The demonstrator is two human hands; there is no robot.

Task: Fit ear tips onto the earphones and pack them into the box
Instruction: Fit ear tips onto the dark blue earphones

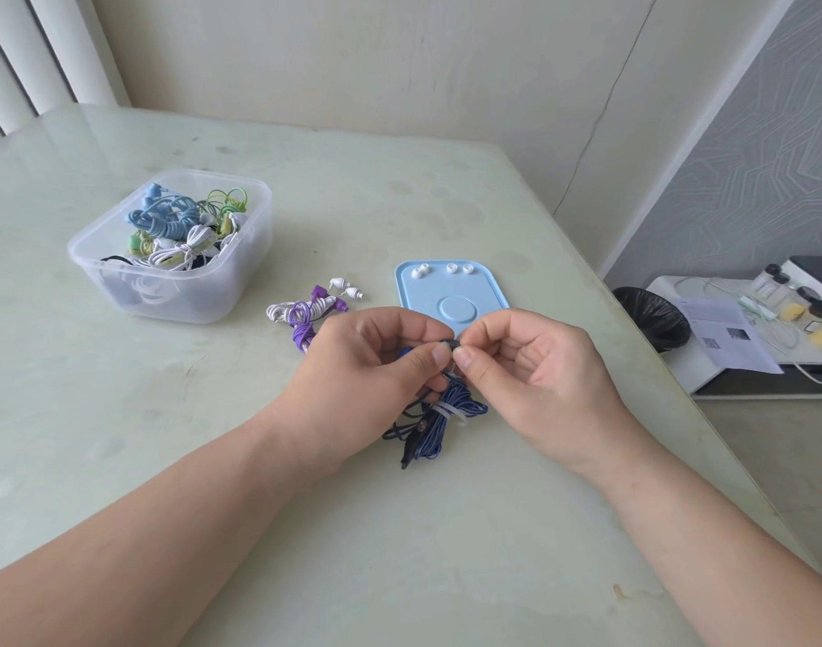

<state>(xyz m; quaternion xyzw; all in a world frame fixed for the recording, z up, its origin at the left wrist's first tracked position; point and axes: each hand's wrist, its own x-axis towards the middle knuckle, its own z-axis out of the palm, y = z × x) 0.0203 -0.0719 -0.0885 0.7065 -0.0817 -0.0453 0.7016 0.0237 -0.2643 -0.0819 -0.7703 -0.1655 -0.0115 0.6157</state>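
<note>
Pinched between both grips, mid-surface: a dark ear tip point(455, 344), left hand point(371, 366) curled round a bud of the blue earphones point(446, 413), right hand point(530, 361) nipping the tip. Just behind, blue tray point(488, 291) holding three white ear tips point(453, 269). Far left, clear box point(241, 273) of earphones. Bare surface point(399, 553) in front; right edge near. Print on paper point(721, 333) unreadable.

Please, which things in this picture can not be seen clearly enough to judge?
Head view:
Earbud: covered by left hand and right hand; ear tip fit unknown.
Box: lower contents blurred by its cloudy wall.
Jars: small, cut by right edge.
Purple earphones: end hidden behind left hand.
</note>
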